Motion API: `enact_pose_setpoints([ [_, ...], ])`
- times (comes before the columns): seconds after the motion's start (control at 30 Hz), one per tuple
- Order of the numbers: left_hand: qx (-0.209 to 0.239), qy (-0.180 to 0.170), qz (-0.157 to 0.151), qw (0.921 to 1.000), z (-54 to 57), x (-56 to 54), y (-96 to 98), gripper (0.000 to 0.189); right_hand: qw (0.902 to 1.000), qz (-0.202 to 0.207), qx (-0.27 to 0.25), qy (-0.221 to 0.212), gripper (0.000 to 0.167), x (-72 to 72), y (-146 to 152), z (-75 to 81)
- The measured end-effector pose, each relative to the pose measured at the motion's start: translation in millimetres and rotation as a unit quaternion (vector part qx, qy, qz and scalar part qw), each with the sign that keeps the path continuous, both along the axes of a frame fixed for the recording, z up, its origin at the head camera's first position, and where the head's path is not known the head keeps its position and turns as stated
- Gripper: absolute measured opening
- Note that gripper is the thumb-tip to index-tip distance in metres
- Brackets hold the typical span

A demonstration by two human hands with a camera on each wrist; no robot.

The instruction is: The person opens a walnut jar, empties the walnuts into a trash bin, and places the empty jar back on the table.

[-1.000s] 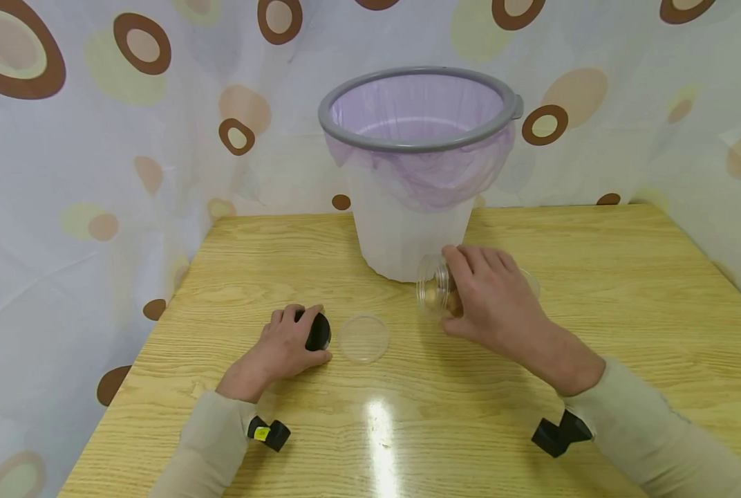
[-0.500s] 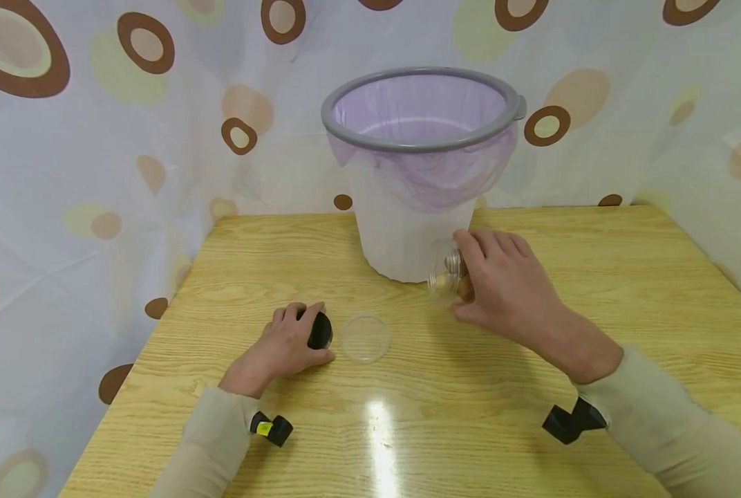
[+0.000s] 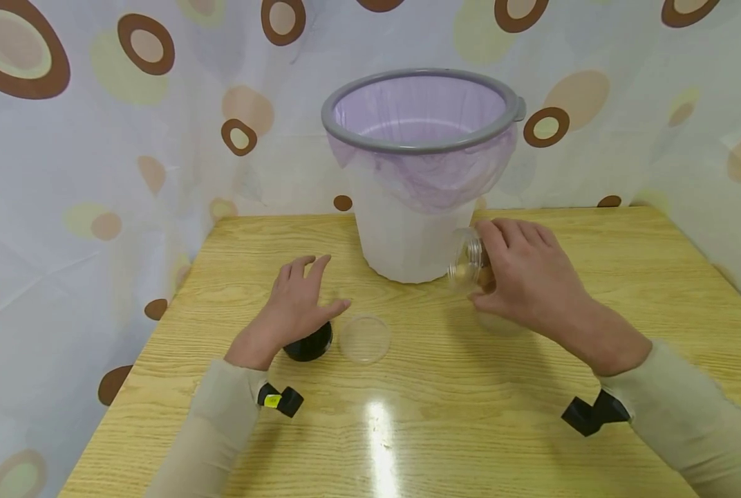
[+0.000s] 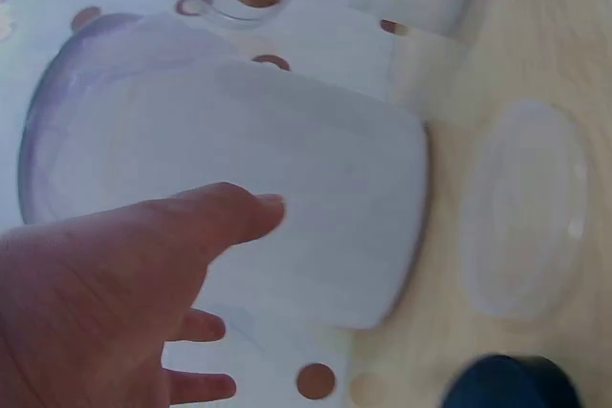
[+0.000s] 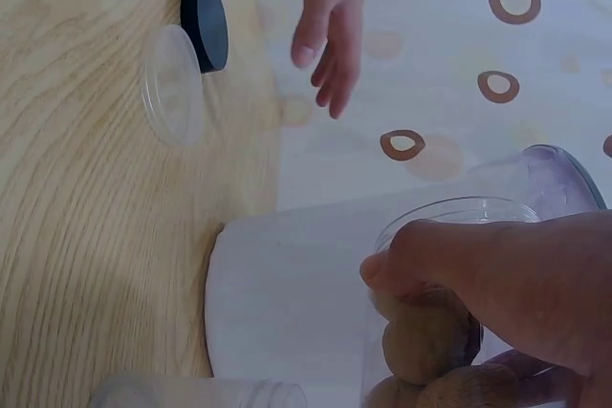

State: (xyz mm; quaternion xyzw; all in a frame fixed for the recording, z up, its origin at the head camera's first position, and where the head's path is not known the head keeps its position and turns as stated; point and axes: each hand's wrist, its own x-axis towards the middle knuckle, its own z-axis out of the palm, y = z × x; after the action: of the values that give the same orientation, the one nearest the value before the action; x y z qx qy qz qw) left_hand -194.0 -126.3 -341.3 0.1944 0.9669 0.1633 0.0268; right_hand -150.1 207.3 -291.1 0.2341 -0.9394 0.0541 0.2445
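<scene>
My right hand (image 3: 535, 277) grips a clear plastic jar (image 3: 466, 263) in front of the bin's lower right side. Inside the jar are brown, rounded things like walnuts (image 5: 427, 343), plainest in the right wrist view. Its mouth has no lid on it. My left hand (image 3: 292, 301) hovers with fingers spread and holds nothing. Just below it a black screw lid (image 3: 310, 346) lies on the table. Beside that lid is a clear round plastic lid or disc (image 3: 365, 339). A second clear container (image 5: 196, 393) stands on the table, mostly hidden behind my right hand in the head view.
A white bin (image 3: 410, 242) with a grey rim (image 3: 420, 147) and a purple liner bag stands at the back of the wooden table (image 3: 445, 429). A patterned cloth (image 3: 190, 62) hangs behind and at both sides.
My left hand has let go of the black lid and risen away from it. My right hand has lifted the filled jar and moved it back and to the right.
</scene>
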Motion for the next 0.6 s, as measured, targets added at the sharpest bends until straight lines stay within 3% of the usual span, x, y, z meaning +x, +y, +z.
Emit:
enact_pose_setpoints([
  [0.2,0.044,0.047,-0.020,0.9977,25.9,-12.0,13.9,0.083,0.9999,-0.012,0.002,-0.001,0.082,-1.2,9,4.1],
  [0.6,0.065,0.070,-0.010,0.9954,59.7,-25.4,23.6,0.083,0.9996,-0.010,0.011,0.022,0.076,-5.4,20,14.4],
])
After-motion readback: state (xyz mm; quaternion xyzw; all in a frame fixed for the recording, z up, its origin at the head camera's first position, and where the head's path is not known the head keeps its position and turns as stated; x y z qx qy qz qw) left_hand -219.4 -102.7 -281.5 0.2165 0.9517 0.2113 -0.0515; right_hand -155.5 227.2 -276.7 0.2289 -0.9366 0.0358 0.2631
